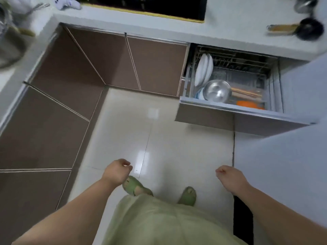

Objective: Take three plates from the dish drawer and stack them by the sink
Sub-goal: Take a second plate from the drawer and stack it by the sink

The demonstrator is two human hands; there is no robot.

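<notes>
The dish drawer [230,107] stands pulled open at the right under the counter. Several white plates [203,69] stand on edge in its wire rack at the left side. In front of them lies a steel bowl [217,91]. My left hand [117,171] hangs over the floor, fingers curled, holding nothing. My right hand [228,175] is also curled and empty, lower right of centre. Both hands are well short of the drawer. The sink [8,48] shows blurred at the far left edge.
Wooden utensils [246,93] and an orange item [248,104] lie in the drawer. A black hob [150,6] sits in the counter above; a small black pan [308,29] rests at the right. Brown cabinet doors [70,76] line the corner. A pale appliance front [292,156] stands at right.
</notes>
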